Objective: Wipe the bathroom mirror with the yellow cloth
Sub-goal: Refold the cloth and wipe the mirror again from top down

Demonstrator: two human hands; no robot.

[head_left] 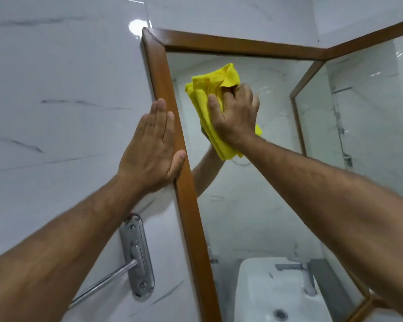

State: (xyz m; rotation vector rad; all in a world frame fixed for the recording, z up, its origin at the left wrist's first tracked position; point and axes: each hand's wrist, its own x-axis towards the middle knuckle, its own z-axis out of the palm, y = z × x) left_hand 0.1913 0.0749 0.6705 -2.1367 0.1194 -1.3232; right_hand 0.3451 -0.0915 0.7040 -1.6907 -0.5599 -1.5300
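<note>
The large rectangular wood-framed bathroom mirror (254,205) is being wiped near its upper left corner. The right hand (234,117) is bunching the soft, crumpled yellow cloth (209,94) against the glass, while the left hand (153,147) is lying flat, fingers together, along the mirror's left frame, probably bracing.

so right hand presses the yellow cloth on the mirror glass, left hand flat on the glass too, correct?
Not quite. The head view shows the left hand flat against the tiled wall and the wooden mirror frame, not on the glass. The right hand does press the yellow cloth on the mirror glass.
</note>
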